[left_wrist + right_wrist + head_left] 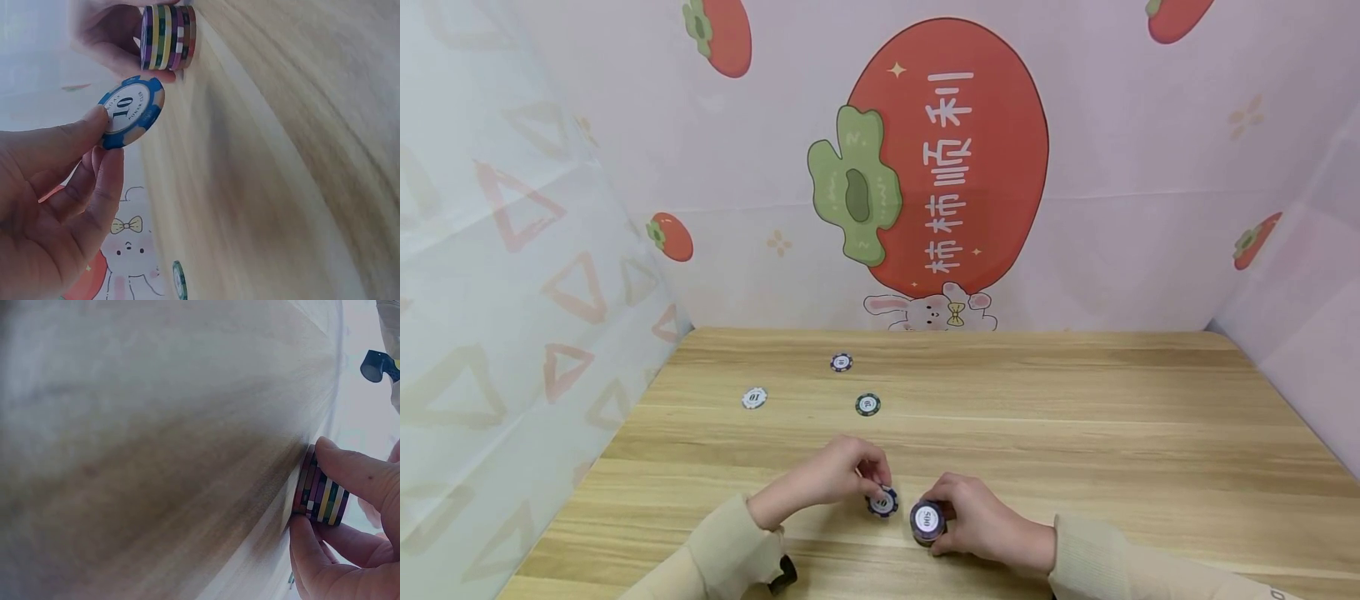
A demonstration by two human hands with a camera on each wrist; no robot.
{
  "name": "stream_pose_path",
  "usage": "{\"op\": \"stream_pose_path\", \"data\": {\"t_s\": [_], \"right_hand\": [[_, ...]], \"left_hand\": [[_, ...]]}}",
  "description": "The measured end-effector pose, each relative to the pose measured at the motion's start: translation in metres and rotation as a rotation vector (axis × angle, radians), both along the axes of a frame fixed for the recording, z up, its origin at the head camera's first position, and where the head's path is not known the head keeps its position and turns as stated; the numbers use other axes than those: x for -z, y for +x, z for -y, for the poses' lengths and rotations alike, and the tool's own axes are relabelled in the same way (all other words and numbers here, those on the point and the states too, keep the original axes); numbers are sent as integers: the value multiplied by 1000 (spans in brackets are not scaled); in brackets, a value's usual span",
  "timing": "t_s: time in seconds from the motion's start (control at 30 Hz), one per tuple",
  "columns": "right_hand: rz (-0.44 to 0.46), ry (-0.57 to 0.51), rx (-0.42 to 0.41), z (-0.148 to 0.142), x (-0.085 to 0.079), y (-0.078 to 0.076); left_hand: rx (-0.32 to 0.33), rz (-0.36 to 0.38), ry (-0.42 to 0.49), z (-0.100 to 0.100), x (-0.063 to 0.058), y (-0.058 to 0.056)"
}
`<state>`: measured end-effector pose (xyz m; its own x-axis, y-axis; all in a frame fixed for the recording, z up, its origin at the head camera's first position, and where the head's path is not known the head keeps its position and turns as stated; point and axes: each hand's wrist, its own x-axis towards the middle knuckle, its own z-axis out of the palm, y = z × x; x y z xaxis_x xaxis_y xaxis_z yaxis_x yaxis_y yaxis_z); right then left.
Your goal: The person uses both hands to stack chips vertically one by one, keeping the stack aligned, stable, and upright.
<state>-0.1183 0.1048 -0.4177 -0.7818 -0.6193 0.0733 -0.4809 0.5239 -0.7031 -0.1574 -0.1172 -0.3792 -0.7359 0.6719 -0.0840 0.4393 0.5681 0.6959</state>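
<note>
A: Left hand (850, 467)?
B: Thumb and fingers pinching blue chip (885, 502), just left of chip stack (927, 521).
A: Right hand (976, 518)?
B: Curled round that stack, upright on near surface (1075, 425).

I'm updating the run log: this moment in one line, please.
left hand: pinches blue 10 chip | right hand: grips chip stack, 500 on top | table: white chip, green chip, another chip

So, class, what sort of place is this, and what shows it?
Probably a small indoor booth, perhaps for recording: a wood-grain table stands before a fruit-printed backdrop, with a triangle-patterned panel along the table's left side.
</note>
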Motion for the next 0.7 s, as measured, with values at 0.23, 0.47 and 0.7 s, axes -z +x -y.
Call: {"op": "stream_pose_path", "data": {"t_s": [0.23, 0.47, 0.7], "right_hand": [[-21, 4, -1, 0, 0, 2], [22, -25, -2, 0, 0, 2], [54, -49, -8, 0, 0, 1]], "left_hand": [[-59, 183, 119, -5, 8, 0], [-149, 318, 221, -9, 13, 2], [-202, 424, 275, -14, 18, 5]]}}
